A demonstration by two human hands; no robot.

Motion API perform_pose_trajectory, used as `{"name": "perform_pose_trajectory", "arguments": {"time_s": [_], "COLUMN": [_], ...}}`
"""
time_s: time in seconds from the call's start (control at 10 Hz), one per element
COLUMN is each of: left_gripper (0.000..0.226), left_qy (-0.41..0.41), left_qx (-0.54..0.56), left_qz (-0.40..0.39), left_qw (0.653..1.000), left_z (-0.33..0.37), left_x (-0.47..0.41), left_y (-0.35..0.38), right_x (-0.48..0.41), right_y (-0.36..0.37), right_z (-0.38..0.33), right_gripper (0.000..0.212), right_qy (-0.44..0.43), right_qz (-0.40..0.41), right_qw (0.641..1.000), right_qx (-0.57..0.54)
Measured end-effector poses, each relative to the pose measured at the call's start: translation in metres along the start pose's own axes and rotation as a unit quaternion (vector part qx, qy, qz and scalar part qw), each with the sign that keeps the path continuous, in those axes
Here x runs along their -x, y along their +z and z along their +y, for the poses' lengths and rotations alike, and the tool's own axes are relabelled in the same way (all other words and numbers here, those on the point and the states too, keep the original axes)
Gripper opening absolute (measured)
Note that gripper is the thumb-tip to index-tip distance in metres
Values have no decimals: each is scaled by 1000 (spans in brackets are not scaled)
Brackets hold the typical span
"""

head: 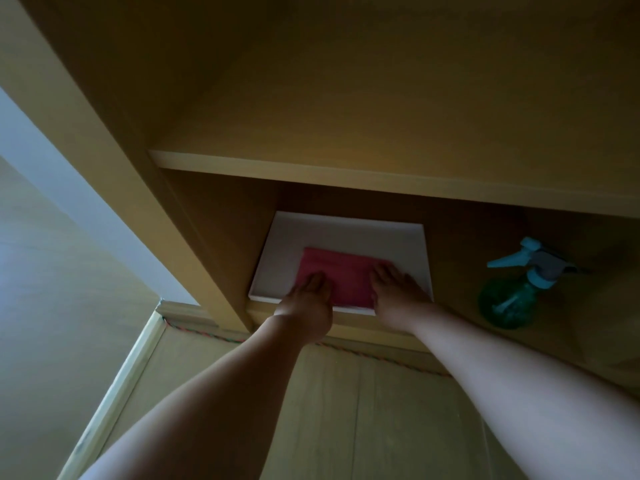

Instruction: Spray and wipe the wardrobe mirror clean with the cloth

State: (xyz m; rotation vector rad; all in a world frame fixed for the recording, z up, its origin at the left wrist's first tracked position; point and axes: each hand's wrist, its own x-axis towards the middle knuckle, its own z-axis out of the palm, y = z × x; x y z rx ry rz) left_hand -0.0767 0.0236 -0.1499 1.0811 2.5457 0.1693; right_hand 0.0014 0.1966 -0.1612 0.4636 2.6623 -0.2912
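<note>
Left hand [308, 296] and right hand [394, 289] press flat, fingers straight and pinching nothing, on the near corners of the folded pink cloth [346, 277], which is soft, light and probably limp, best pinched by its near edge, lying in a white tray [346, 225] on the low shelf, spray bottle [509, 301] farther right.

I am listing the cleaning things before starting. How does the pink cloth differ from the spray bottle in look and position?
The cloth is pink and lies folded flat in the white tray; the spray bottle is green with a pale blue head and stands outside it, to the right. The left hand and right hand rest on the cloth; nothing touches the bottle. Both sit in the same lower compartment.
</note>
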Motion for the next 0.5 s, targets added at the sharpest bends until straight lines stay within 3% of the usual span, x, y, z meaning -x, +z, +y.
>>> {"name": "perform_pose_trajectory", "arguments": {"time_s": [0.1, 0.3, 0.5], "left_gripper": [52, 51, 57], "left_qy": [-4, -31, -30], "left_qx": [3, 26, 74], "left_qz": [19, 31, 15], "left_qw": [1000, 999, 997], "left_z": [-1, 8, 33], "left_x": [0, 21, 110], "left_y": [3, -4, -56], "right_x": [-4, 17, 120], "right_y": [-2, -3, -47], "right_z": [-1, -2, -26], "right_gripper": [69, 61, 55], "right_qy": [13, 35, -3], "right_qz": [7, 47, 1], "right_qw": [1000, 998, 993], "right_qx": [13, -24, -114]}}
